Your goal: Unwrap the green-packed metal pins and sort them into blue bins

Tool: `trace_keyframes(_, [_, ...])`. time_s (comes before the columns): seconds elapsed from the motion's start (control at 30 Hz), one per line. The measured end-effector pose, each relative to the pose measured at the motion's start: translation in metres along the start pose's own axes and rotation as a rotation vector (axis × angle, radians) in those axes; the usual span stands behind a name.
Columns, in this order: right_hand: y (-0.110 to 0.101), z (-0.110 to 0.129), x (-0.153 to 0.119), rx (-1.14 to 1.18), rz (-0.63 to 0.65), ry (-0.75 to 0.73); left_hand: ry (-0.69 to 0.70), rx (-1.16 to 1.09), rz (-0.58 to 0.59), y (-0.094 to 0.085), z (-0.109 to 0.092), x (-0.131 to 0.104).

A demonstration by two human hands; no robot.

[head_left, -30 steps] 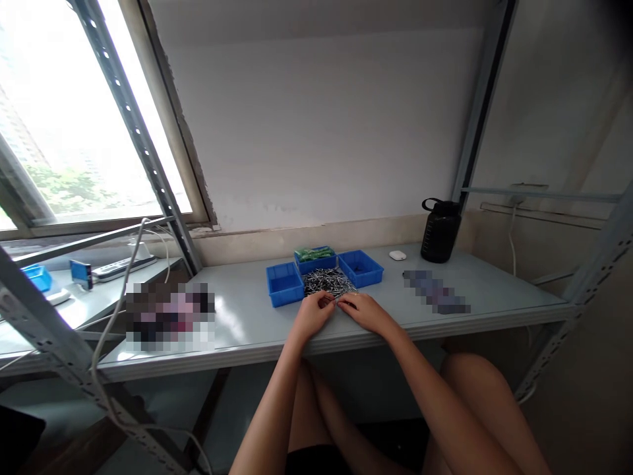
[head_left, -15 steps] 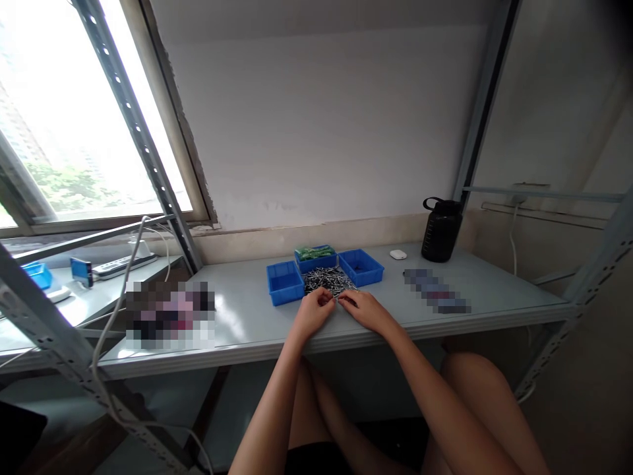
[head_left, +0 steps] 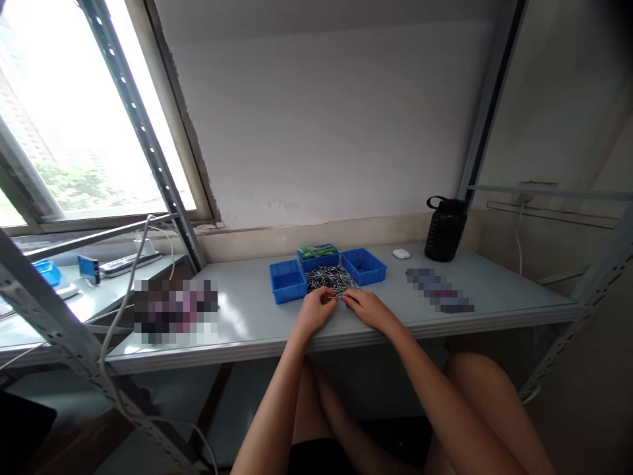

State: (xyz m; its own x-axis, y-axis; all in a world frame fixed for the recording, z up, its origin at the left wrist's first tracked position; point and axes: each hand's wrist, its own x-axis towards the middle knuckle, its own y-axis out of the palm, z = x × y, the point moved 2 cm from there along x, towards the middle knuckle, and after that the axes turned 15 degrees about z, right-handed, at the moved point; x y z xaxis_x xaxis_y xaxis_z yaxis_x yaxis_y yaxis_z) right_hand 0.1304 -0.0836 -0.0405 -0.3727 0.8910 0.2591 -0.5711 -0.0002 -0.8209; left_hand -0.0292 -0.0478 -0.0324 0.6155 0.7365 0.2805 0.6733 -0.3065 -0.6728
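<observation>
My left hand [head_left: 319, 310] and my right hand [head_left: 364, 307] meet close together just in front of a pile of thin metal pieces [head_left: 329, 278], silver and dark, shaped like screws or rivets. Fingers of both hands are pinched. A thin silver metal piece [head_left: 337, 297] spans the small gap between the fingertips, held at both ends; its exact kind is too small to tell. Around the pile stand a blue bin [head_left: 288, 290] on the left, another blue bin [head_left: 372, 277] on the right with a few dark bits inside, and a third behind, holding green packets [head_left: 316, 252].
A black water bottle [head_left: 445, 231] and a white earbud-like case [head_left: 401, 253] stand towards the back right of the grey table [head_left: 247, 284]. Blurred-out items lie left and right. Metal shelf posts [head_left: 143, 125] frame the table, and a white cable [head_left: 119, 310] hangs at the left.
The view has shifted slightly. My fingertips have drawn a little apart, and the thin metal piece between them shows more clearly. Bins and pile look the same.
</observation>
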Motion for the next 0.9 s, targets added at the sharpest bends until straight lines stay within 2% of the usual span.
trace_keyframes(0.47, [0.0032,-0.0037,0.0025,-0.028,0.028,-0.013,-0.067,0.030,0.028,-0.0003,-0.0012,-0.0006])
trace_keyframes(0.9, [0.0018,-0.0015,0.0016,-0.026,0.023,-0.001,-0.037,0.030,0.032,-0.0003,-0.0035,-0.0008])
